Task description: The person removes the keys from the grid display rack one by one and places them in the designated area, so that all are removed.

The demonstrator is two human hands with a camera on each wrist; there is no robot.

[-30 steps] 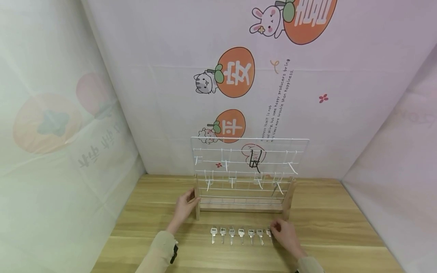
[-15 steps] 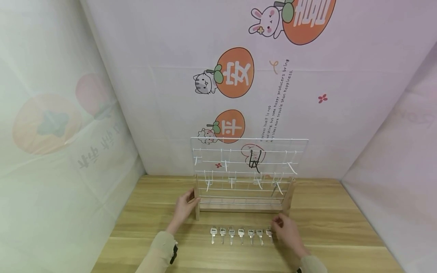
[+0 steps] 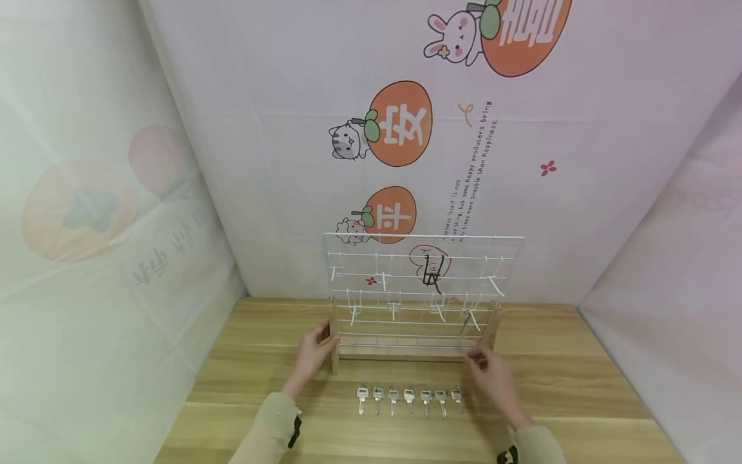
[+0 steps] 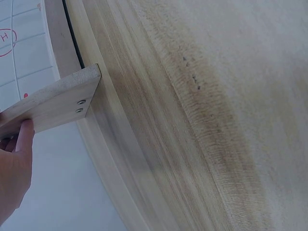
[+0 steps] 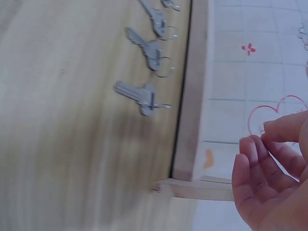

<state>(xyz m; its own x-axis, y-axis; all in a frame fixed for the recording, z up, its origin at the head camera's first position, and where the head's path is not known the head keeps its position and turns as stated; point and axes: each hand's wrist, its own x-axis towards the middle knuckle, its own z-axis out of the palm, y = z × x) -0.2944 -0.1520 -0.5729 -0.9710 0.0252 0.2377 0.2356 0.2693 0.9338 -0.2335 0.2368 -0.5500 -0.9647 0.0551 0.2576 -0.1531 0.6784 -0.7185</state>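
A white wire grid rack (image 3: 408, 237) stands in wooden side posts. My left hand (image 3: 313, 351) holds its left wooden post (image 4: 72, 98); in the left wrist view the thumb lies against the wood, while some fingers are hidden behind it. My right hand (image 3: 493, 380) is raised near the foot of the right post (image 3: 490, 328), fingers loosely bent, nothing visible between them in the right wrist view. Several silver keys (image 3: 409, 394) with small rings lie in a row before the rack. The rightmost key (image 5: 144, 96) lies apart from the right hand.
Several white hooks (image 3: 384, 281) and one black hook (image 3: 432, 277) project from the grid. A slim grey item (image 3: 466, 324) hangs by the lower right hook, too small to identify. Printed cloth (image 3: 278, 161) walls in the wooden table (image 3: 556, 380) at the back and both sides.
My right hand has moved from the rightmost key up and slightly right, towards the rack's right post. That key stays on the table. The left hand keeps its place on the post.
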